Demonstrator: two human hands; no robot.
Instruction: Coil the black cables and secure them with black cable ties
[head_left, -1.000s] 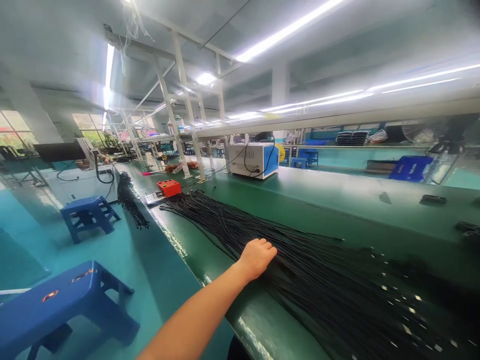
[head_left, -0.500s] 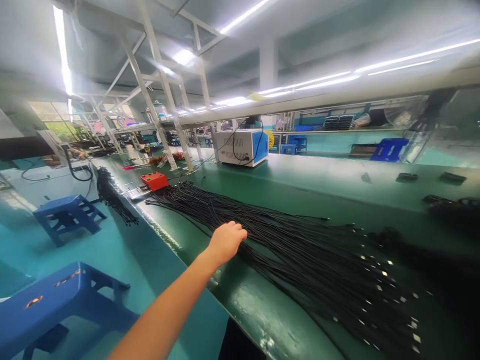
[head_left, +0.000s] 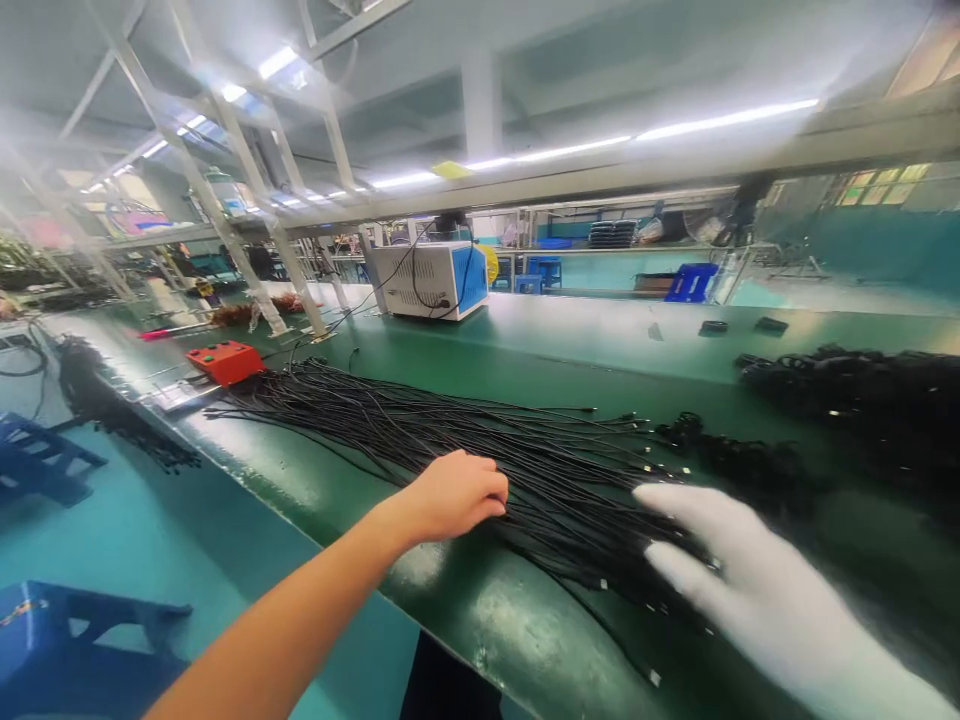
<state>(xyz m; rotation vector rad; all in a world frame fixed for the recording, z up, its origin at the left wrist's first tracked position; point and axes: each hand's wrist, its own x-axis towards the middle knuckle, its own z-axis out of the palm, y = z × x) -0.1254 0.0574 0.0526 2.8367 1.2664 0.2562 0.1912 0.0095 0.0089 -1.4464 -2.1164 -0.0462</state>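
"Under the left hand [head_left: 457,495], what is there?"

"Black cables [head_left: 559,490], a loose bundle on the green bench [head_left: 517,355], running from left of that hand across to the right hand [head_left: 739,565]."

"Does the left hand grip them?"

"Its fingers curl down onto the bundle, but I can't tell whether they are clamped on any cable."

"And the right?"

"Its thumb and fingers stand parted over the cable ends; I can't tell if they touch. The hands are apart, with cables between them."

"And around?"

"A red box [head_left: 226,363], left of the left hand, by the bundle's far end; a black heap [head_left: 870,410], beyond the right hand."
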